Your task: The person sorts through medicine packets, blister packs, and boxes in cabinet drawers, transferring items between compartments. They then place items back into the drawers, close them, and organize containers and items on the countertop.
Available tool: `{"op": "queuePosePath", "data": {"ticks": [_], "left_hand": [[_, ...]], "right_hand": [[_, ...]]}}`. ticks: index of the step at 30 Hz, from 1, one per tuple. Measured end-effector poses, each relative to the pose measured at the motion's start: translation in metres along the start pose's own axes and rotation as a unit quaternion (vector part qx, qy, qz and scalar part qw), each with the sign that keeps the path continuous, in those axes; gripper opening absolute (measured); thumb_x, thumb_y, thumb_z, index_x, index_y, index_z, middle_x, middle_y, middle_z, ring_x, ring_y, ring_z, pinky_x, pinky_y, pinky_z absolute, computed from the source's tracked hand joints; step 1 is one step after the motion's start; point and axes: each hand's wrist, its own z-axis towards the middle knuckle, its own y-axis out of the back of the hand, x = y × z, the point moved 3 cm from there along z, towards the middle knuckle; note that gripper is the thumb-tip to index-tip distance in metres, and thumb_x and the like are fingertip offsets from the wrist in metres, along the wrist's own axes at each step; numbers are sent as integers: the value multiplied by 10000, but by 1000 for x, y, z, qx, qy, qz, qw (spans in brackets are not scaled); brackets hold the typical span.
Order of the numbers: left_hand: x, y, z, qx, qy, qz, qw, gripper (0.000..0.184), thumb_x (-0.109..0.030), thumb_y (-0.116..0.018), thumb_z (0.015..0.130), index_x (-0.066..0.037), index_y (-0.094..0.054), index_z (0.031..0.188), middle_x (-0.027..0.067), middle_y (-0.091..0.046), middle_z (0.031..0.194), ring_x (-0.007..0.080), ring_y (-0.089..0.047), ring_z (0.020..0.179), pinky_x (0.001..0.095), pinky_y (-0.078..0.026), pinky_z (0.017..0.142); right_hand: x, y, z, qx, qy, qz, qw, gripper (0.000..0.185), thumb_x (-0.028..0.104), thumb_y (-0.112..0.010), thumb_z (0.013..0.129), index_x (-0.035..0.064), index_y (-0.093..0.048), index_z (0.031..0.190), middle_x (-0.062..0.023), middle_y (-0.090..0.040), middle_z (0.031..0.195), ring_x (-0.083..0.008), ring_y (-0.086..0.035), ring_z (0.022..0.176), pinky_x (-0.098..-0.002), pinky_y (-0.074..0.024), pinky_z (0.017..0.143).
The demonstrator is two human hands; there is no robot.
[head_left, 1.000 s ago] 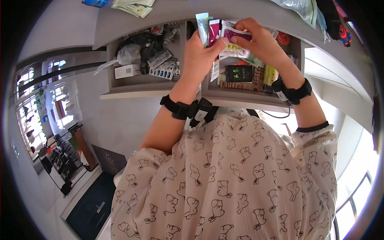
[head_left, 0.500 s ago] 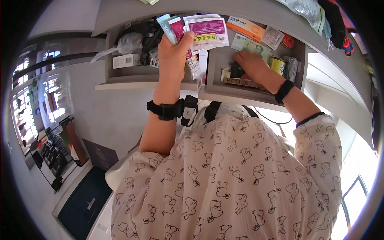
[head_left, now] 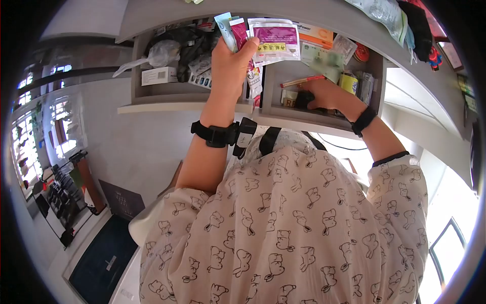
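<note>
While purple-and-white sachets (head_left: 276,41) and tubes (head_left: 225,31) are clamped by left hand (head_left: 229,68), black packet (head_left: 303,100) is touched by right hand (head_left: 326,95), closure unclear.

Legible lettering in the right-hand drawer (head_left: 283,117) and above it. Orange-and-white box (head_left: 318,36), along the drawer's far edge: "Power" and a large "C". Brown pack (head_left: 289,103), by the near edge: capital "R", the following letters covered by the right hand (head_left: 326,95). Front sachet (head_left: 276,36), in the left hand (head_left: 229,68): Chinese characters on a yellow band; finer print illegible.
</note>
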Motion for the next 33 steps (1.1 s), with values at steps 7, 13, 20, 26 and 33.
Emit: {"op": "queuePosePath", "data": {"ticks": [7,13,20,26,33], "left_hand": [[0,11,-5,-22,22,-29,999,220,-91,-627,785,4,-540,964,44,-601,884,85,-541,753,250,-443,687],[10,9,1,-12,-1,-1,1000,220,-120,-637,765,9,-556,924,38,-610,801,90,-544,690,247,-447,647],[18,-28,1,78,-39,334,939,281,-217,-631,736,16,-559,877,162,-619,731,276,-618,664,356,-476,616],[26,-46,16,41,-125,338,932,274,-218,-643,750,8,-552,876,191,-606,772,347,-591,733,373,-468,645],[12,-30,7,34,-58,241,968,232,-193,-624,782,-8,-560,907,92,-629,728,193,-603,658,320,-462,630]], "right_hand": [[-8,9,-1,57,-17,0,998,573,203,-700,668,24,-494,1171,-175,-572,1057,-310,-539,984,-357,-421,852],[-39,29,-27,-104,-29,221,969,412,181,-656,727,16,-522,1080,-142,-602,978,-256,-572,890,-326,-435,812],[-26,55,-67,-211,-108,595,768,217,207,-592,845,23,-559,955,-73,-629,845,-139,-605,762,-259,-491,686],[-27,51,-62,-109,-281,138,943,395,334,-575,820,-55,-579,887,-195,-614,886,-313,-611,797,-369,-478,759],[-35,30,-31,-87,-275,-19,957,333,263,-555,797,-64,-561,862,-233,-592,910,-397,-567,853,-425,-457,755]]}}
